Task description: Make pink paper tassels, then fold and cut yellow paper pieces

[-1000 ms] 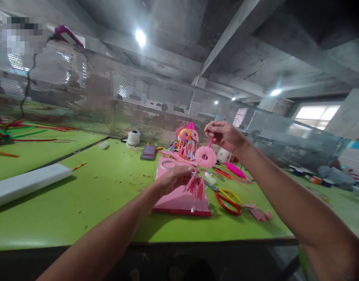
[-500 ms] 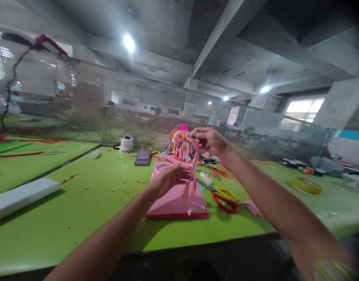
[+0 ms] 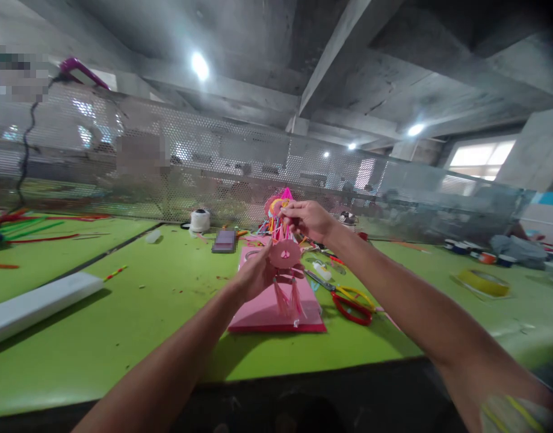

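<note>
A pink round ornament (image 3: 285, 256) with tassels (image 3: 289, 299) hangs in the air above a pink sheet stack (image 3: 269, 310). My right hand (image 3: 308, 219) pinches the ornament's top string above it. My left hand (image 3: 257, 273) is closed on the ornament's left side, just behind the disc. Behind the hands stands a pile of finished colourful ornaments (image 3: 276, 211).
Red-and-yellow scissors (image 3: 348, 300) lie right of the pink stack on the green table (image 3: 136, 313). A white thread spool (image 3: 199, 221), a dark small block (image 3: 224, 240), a white long box (image 3: 37, 304) and a yellow tape roll (image 3: 482, 281) are around. A perforated metal screen (image 3: 177, 174) backs the table.
The ornament has turned so its round face shows again, held a little lower and left. Both hands stay on it; the view has shifted slightly.
</note>
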### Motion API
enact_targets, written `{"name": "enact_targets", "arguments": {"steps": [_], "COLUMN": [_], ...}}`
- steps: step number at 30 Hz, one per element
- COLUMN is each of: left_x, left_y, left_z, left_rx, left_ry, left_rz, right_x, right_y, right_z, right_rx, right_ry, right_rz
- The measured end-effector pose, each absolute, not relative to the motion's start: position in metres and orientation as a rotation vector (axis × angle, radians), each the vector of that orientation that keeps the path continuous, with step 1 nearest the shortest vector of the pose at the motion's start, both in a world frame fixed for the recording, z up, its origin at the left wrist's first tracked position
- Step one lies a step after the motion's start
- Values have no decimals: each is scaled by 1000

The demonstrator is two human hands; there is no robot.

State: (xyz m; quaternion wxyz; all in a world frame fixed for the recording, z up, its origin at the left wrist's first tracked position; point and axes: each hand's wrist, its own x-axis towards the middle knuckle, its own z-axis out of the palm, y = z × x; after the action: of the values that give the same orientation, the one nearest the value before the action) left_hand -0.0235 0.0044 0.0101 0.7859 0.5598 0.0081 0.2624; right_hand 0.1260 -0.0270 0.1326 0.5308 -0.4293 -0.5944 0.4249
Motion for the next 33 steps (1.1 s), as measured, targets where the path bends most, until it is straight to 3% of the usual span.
{"name": "enact_targets", "arguments": {"steps": [33], "left_x": [-17], "left_y": [-4], "left_z": [4], "left_rx": [1066], "left_ry": [47], "left_rz": [490], "right_x": [129], "right_y": [-11], "right_z": [92], "right_rx": [-973], "right_ry": [-1219], "right_rz": [985]}}
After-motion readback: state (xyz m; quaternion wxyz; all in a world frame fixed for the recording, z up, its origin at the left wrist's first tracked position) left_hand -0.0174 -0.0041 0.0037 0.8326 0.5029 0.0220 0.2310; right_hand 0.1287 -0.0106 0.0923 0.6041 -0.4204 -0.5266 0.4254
